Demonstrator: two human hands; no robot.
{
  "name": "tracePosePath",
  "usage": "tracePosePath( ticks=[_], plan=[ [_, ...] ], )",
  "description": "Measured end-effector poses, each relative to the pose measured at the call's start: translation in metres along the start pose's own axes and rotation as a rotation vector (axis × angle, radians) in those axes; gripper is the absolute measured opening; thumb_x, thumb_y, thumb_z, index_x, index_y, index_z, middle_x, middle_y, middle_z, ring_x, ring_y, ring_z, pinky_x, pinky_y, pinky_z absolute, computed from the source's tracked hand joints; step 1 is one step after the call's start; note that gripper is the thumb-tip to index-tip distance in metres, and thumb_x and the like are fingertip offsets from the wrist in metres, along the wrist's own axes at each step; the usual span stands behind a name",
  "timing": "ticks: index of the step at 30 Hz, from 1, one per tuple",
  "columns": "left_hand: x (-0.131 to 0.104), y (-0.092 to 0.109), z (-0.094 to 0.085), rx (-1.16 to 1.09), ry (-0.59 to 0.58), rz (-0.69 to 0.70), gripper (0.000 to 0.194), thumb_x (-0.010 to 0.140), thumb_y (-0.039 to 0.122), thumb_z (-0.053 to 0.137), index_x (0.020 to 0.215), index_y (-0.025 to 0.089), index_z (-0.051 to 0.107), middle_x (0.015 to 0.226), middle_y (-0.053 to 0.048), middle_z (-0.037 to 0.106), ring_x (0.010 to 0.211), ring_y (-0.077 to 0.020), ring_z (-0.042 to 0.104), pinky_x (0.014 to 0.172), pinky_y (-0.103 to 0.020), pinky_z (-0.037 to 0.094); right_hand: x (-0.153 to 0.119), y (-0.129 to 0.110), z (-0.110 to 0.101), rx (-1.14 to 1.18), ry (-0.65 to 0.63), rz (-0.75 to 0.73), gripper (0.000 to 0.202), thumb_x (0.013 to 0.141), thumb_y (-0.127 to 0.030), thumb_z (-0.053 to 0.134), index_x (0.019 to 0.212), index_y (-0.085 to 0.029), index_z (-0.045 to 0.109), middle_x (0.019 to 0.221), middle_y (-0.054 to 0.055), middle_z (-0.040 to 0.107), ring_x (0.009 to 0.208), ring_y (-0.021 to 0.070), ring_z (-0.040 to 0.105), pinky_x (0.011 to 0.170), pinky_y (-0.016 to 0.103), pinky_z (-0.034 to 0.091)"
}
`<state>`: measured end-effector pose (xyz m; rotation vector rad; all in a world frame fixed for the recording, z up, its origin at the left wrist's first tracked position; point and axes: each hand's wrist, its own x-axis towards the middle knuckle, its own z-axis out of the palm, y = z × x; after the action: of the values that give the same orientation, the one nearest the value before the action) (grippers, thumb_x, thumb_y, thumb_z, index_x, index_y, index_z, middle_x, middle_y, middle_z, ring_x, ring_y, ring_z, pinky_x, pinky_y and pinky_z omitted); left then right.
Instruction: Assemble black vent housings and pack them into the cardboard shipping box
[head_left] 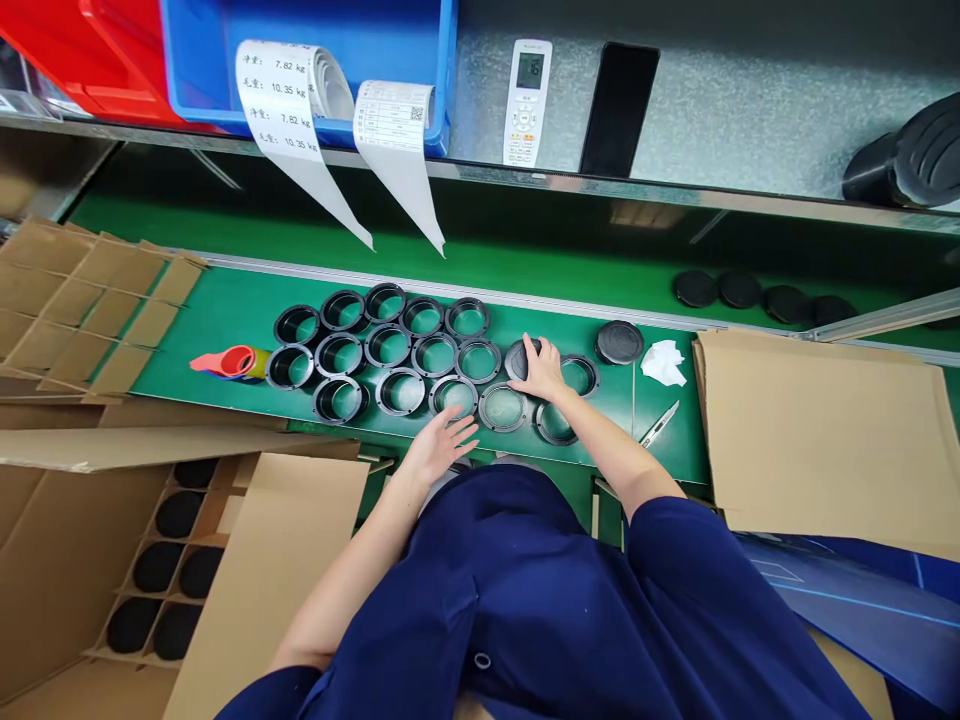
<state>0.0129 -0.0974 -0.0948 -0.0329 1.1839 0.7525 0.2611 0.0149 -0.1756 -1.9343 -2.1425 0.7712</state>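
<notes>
My right hand [541, 372] spans a black round cap [514, 360], thumb on the near side and fingers on the far side; part of the cap is hidden under the hand. Close by stand black flanged rings [580, 359], one of them partly behind my right forearm. My left hand [439, 447] is open, fingers spread, just in front of a black ring [452, 381], holding nothing. Several more black rings [389, 345] stand in rows to the left on the green table [225, 290]. Another black cap [619, 342] lies to the right.
A crumpled white tissue [664, 362] and a utility knife [660, 424] lie at right, beside cardboard [825, 430]. Rolls of tape [238, 361] and cardboard dividers [90, 300] are at left. A carton [60, 560] holds black round parts. Overhead, a shelf carries a blue bin [390, 40].
</notes>
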Motion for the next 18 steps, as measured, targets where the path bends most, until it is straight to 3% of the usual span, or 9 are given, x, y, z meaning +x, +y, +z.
tracePosePath(
  ticks=[5, 8, 11, 15, 18],
  plan=[
    [-0.001, -0.005, -0.044, -0.047, 0.105, 0.016, 0.026, 0.095, 0.025, 0.057, 0.119, 0.016, 0.061, 0.136, -0.017, 0.062, 0.116, -0.0248, 0.067, 0.099, -0.041, 0.057, 0.025, 0.014, 0.016, -0.067, -0.04, 0.066, 0.123, 0.067, -0.053, 0.086, 0.162, -0.017, 0.018, 0.162, 0.025, 0.016, 0.149, 0.0452, 0.016, 0.121, 0.061, 0.009],
    [-0.001, -0.007, -0.06, -0.073, 0.173, 0.023, 0.025, 0.094, 0.021, 0.056, 0.118, 0.014, 0.061, 0.134, -0.018, 0.063, 0.108, -0.0235, 0.071, 0.095, -0.039, 0.059, 0.044, 0.015, 0.012, -0.156, -0.038, 0.103, 0.121, 0.074, -0.063, 0.078, 0.163, -0.015, 0.012, 0.165, 0.026, 0.01, 0.151, 0.0442, 0.012, 0.121, 0.061, 0.008],
    [-0.002, -0.007, -0.067, -0.086, 0.207, 0.03, 0.023, 0.095, 0.019, 0.054, 0.116, 0.013, 0.062, 0.133, -0.018, 0.063, 0.106, -0.0233, 0.072, 0.092, -0.036, 0.06, 0.062, 0.011, 0.0, -0.235, -0.003, 0.084, 0.108, 0.086, -0.067, 0.061, 0.163, -0.011, 0.011, 0.167, 0.025, 0.003, 0.154, 0.041, 0.005, 0.122, 0.059, 0.005],
    [-0.001, -0.008, -0.07, -0.091, 0.236, 0.013, 0.022, 0.095, 0.018, 0.054, 0.113, 0.014, 0.064, 0.13, -0.017, 0.066, 0.105, -0.0224, 0.072, 0.089, -0.033, 0.061, 0.074, 0.0, 0.0, -0.26, 0.225, -0.04, 0.079, 0.103, -0.055, 0.03, 0.164, -0.01, 0.009, 0.17, 0.018, 0.0, 0.157, 0.0307, -0.002, 0.124, 0.054, 0.001],
    [0.006, -0.006, -0.066, -0.05, 0.263, -0.033, 0.019, 0.092, 0.015, 0.056, 0.108, 0.013, 0.067, 0.122, -0.016, 0.069, 0.101, -0.0212, 0.073, 0.089, -0.032, 0.06, 0.076, -0.006, 0.014, -0.243, 0.165, -0.032, 0.074, 0.104, -0.052, 0.029, 0.163, -0.008, 0.017, 0.169, 0.017, 0.008, 0.157, 0.0285, 0.004, 0.125, 0.051, 0.0]
  ],
)
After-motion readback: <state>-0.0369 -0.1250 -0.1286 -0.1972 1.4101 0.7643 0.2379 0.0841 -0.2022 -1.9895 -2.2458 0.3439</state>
